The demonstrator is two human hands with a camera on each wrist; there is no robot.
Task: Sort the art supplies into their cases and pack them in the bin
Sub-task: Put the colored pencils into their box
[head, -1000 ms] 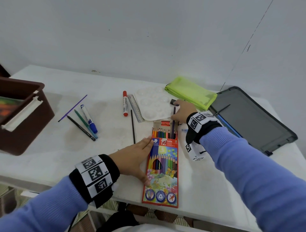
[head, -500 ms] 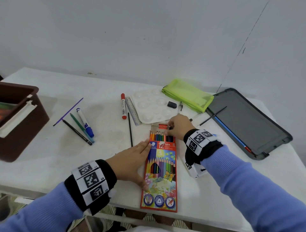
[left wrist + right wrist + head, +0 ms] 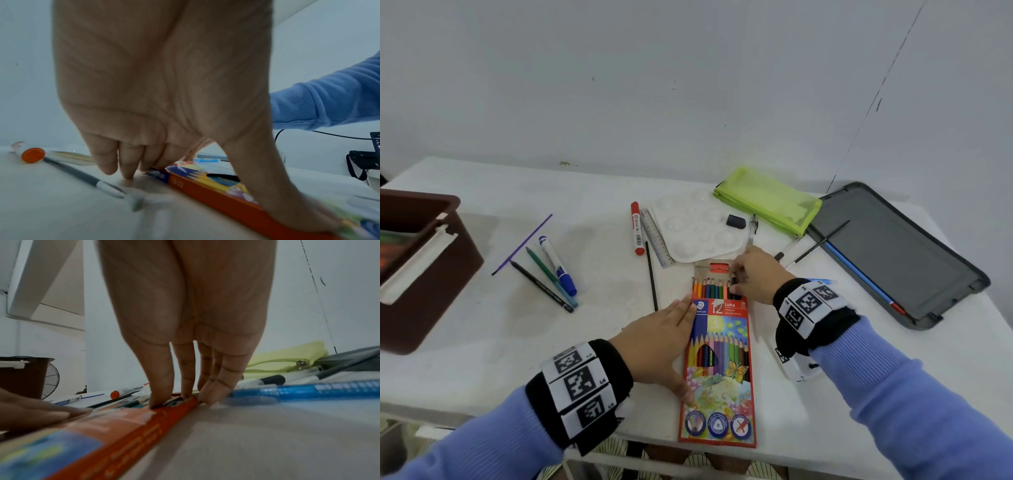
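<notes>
An orange coloured-pencil box (image 3: 717, 359) lies flat near the table's front edge, its top flap open and a row of pencil tips showing. My left hand (image 3: 674, 346) lies flat against the box's left side, fingers straight and thumb pressing on the lid (image 3: 216, 191). At the open end, my right hand (image 3: 738, 279) pinches the tip end of a dark pencil (image 3: 732, 291) that sits at the right of the row, almost fully inside. In the right wrist view thumb and forefinger (image 3: 160, 386) close on that pencil end (image 3: 173, 401).
A brown bin (image 3: 421, 267) stands at the far left. Loose markers and pencils (image 3: 556, 265), a red marker (image 3: 636, 228), ruler (image 3: 655, 236), black pencil (image 3: 651, 275) and white palette (image 3: 698, 229) lie behind the box. A green pouch (image 3: 767, 202) and open grey case (image 3: 893, 253) sit at the right.
My right hand drew back from beside the palette to the box's open end, and the dark pencil it holds slid down into the box. The left hand stayed on the box.
</notes>
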